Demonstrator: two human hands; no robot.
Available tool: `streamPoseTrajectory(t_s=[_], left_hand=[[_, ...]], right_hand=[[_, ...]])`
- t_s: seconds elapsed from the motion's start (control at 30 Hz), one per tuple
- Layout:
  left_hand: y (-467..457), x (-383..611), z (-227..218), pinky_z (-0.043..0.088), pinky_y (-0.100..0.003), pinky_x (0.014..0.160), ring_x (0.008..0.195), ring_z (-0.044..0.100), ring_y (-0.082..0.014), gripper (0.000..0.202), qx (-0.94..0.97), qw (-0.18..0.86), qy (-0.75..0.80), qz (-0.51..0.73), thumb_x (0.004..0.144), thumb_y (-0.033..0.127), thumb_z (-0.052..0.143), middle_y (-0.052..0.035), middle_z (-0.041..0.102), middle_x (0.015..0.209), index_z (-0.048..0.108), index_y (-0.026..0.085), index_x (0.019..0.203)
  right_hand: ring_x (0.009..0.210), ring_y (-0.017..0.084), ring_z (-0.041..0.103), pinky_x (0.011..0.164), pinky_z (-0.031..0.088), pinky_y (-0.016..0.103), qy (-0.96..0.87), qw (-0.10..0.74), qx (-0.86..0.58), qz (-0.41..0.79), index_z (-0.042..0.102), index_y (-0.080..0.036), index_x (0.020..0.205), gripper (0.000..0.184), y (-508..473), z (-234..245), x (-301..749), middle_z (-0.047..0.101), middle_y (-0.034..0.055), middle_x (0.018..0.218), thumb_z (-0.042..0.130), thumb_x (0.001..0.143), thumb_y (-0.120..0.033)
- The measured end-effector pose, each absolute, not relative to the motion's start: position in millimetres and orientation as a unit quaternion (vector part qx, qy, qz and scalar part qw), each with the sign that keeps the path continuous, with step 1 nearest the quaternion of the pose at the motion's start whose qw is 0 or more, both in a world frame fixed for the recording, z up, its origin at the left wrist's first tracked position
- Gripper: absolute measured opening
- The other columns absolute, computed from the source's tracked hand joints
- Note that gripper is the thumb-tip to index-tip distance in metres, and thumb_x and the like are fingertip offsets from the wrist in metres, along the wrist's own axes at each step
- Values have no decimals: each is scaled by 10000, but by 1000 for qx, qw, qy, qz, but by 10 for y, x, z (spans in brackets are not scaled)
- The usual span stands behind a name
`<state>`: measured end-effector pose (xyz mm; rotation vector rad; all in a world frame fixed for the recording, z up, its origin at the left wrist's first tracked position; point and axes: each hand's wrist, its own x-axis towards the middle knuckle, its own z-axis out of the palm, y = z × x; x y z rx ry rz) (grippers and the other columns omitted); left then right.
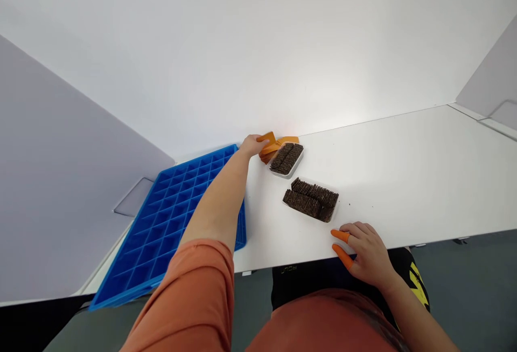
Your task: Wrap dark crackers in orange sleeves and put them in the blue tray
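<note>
Stretched out to the far side, my left hand (252, 145) pinches a flat orange piece (268, 137), possibly a small carton or packet. Just below it lies a pile of similar flat orange pieces (290, 139). Against that pile stands a white tray (297, 167) with rows of thin dark brown slices (287, 158) on edge. Closer to me, a second block of dark slices (302, 202) sits in a shallow container, with a gap at its right front corner. My right hand (365, 250) rests near the front edge, fingers apart, holding nothing; orange finger cots cover its thumb and index finger.
A large blue compartment tray (169, 217) occupies the left of the white table (404, 174), partly hidden by my left arm. White walls rise behind and at both sides. Dark crumbs (349, 204) dot the tabletop.
</note>
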<state>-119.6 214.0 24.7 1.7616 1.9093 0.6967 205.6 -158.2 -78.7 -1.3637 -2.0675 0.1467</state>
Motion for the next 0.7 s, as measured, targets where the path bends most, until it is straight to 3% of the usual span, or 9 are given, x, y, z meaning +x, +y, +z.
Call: streamPoseTrajectory(t_s=[0.13, 0.27, 0.37, 0.43, 0.5, 0.6, 0.7], left_hand=[[1987, -950, 569, 561, -367, 868, 1056, 699, -284, 443, 605, 238, 659, 378, 765, 432, 736, -117, 769, 1107, 729, 125, 1084], [1659, -355, 886, 589, -330, 858, 1080, 707, -230, 464, 605, 307, 566, 468, 783, 400, 738, -93, 746, 1221, 690, 168, 1182], [1128, 140, 1025, 589, -336, 909, 1089, 718, -220, 513, 616, 364, 476, 512, 778, 461, 760, -79, 746, 1227, 678, 184, 1201], [640, 383, 1040, 584, -376, 928, 1089, 717, -257, 548, 591, 467, 356, 553, 706, 493, 838, -102, 749, 1192, 704, 163, 1123], [111, 521, 989, 581, -367, 894, 1036, 718, -245, 494, 582, 501, 317, 557, 694, 528, 858, -73, 763, 1108, 735, 190, 1034], [-599, 558, 847, 559, -310, 768, 857, 691, -188, 348, 593, 418, 335, 601, 785, 545, 803, -23, 740, 896, 740, 219, 891], [-1079, 506, 736, 511, -293, 613, 692, 627, -167, 368, 637, 392, 354, 562, 815, 584, 770, -15, 679, 750, 719, 220, 814]], right_hand=[[940, 224, 656, 842, 499, 388, -787, 329, -521, 38, 743, -239, 1162, 244, -1576, -819, 2046, 753, 74, 1066, 602, 975, -309], [928, 228, 650, 836, 494, 395, -786, 337, -518, 20, 744, -233, 1149, 234, -1547, -856, 2044, 753, 68, 1060, 610, 972, -304], [911, 230, 658, 830, 512, 408, -784, 359, -506, 28, 739, -242, 1149, 226, -1512, -875, 2060, 755, 61, 1043, 624, 962, -292], [880, 212, 668, 804, 538, 391, -768, 415, -484, 53, 740, -248, 1121, 206, -1519, -852, 2094, 748, 56, 1002, 610, 961, -248], [839, 186, 669, 749, 556, 351, -735, 503, -449, 70, 734, -255, 1089, 224, -1584, -759, 2159, 723, 51, 947, 567, 960, -178], [843, 187, 650, 724, 552, 347, -669, 604, -434, 13, 716, -280, 1111, 294, -1788, -429, 2304, 679, 55, 942, 545, 941, -111], [1007, 248, 642, 860, 548, 445, -585, 654, -478, -48, 679, -300, 1229, 324, -1990, 73, 2428, 642, 91, 1105, 656, 919, -209]])
